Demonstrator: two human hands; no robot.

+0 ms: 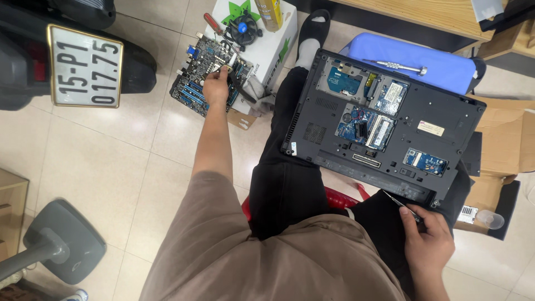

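Laptop (384, 125), base panel off, lies across the lap with a white label near its right edge. Right hand (426, 242) is closed on a thin screwdriver (400, 203) at its near corner. Left hand (215, 86) rests on a motherboard (203, 75), fingers curled, perhaps pinching a small part. Behind stands a white-and-green box (278, 42); a white plate (84, 66) hangs top left; a cardboard box (504, 145) is cut off at right.

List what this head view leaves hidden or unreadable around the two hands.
- Left hand: its fingertips cover the spot on the motherboard they touch.
- Right hand: the screwdriver handle is buried in the fist.
- Laptop: screw heads too small to tell.
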